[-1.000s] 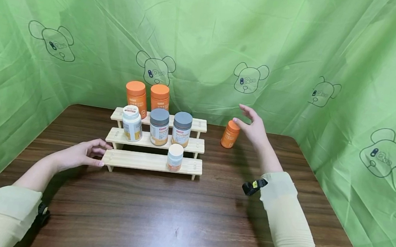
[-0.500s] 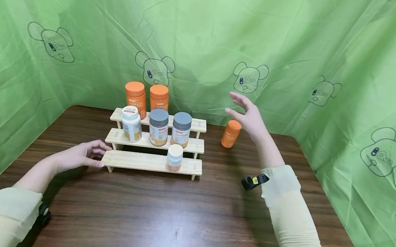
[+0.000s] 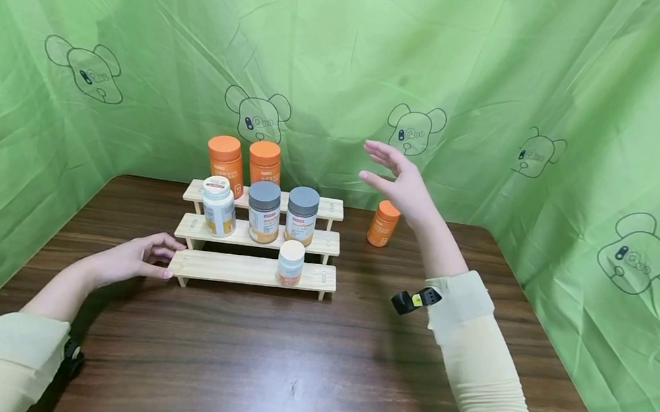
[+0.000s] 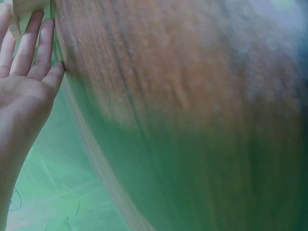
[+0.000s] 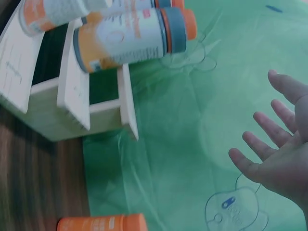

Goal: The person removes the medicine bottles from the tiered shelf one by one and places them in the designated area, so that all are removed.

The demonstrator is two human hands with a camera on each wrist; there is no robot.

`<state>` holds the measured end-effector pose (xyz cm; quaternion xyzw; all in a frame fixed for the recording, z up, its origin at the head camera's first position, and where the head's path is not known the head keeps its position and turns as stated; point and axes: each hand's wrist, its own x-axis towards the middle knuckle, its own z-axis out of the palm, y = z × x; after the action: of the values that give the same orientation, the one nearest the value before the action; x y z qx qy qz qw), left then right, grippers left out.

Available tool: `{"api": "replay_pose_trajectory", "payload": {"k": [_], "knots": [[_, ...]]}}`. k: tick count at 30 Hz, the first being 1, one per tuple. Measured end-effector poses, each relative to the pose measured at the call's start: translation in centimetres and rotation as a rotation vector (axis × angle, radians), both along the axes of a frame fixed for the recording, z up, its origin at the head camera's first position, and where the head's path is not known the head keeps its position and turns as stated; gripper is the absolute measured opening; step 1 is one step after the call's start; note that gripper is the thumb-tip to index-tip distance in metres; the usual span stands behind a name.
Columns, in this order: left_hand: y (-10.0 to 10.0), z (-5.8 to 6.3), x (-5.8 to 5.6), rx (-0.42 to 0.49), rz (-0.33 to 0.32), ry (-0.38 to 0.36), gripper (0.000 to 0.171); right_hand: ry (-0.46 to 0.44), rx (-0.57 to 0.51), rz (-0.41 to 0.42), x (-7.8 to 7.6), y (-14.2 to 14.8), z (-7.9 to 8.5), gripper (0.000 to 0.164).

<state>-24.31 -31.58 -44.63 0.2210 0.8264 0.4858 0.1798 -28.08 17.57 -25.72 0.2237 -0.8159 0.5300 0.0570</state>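
Observation:
A three-tier wooden display rack point(image 3: 222, 267) stands on the table. My left hand point(image 3: 130, 258) holds the left end of its lowest tier, thumb at the front corner and fingers at the back one. In the left wrist view, that hand's fingers point(image 4: 30, 48) reach up to the pale wood. My right hand point(image 3: 406, 185) hangs in the air right of the rack, fingers spread, holding nothing. Below it an orange bottle point(image 3: 383, 224) stands upright on the table. On the lowest tier sits a small white-capped bottle point(image 3: 290, 265), toward the right.
Two grey-capped jars point(image 3: 264, 216) and a white bottle point(image 3: 219, 208) occupy the middle tier. Two orange bottles point(image 3: 265, 160) stand on the top tier, partly hidden behind them. Green cloth point(image 3: 343, 68) with mouse-head drawings encloses the dark wood table point(image 3: 291, 361) at the back and sides.
My right hand has moved up and left, away from the orange bottle's cap, its fingers spreading wider. The left hand, the rack and the bottles stay where they were.

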Motion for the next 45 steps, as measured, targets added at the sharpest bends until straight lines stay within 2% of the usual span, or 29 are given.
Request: {"api": "replay_pose_trajectory", "payload": {"k": [4, 8, 19, 32, 36, 45], "knots": [[0.1, 0.2, -0.1, 0.006, -0.011, -0.002, 0.054, 0.02, -0.011, 0.014, 1.5, -1.2, 1.4, 0.06], [0.1, 0.2, -0.2, 0.012, -0.022, -0.004, 0.054, 0.03, -0.033, 0.023, 2.2, -2.2, 1.9, 0.059], [-0.2, 0.0, -0.2, 0.034, -0.033, -0.01, 0.053, 0.065, -0.042, 0.094, 2.4, -5.4, 2.0, 0.058], [-0.2, 0.1, 0.0, 0.021, 0.001, -0.028, 0.055, 0.003, 0.014, 0.113, 2.5, -9.3, 2.1, 0.058], [-0.2, 0.1, 0.0, 0.025, -0.007, -0.031, 0.055, 0.005, 0.03, 0.11, 1.9, -10.4, 1.8, 0.058], [-0.3, -0.1, 0.0, 0.028, -0.012, -0.031, 0.054, -0.012, 0.019, 0.09, -1.9, -11.7, -0.6, 0.059]]}}
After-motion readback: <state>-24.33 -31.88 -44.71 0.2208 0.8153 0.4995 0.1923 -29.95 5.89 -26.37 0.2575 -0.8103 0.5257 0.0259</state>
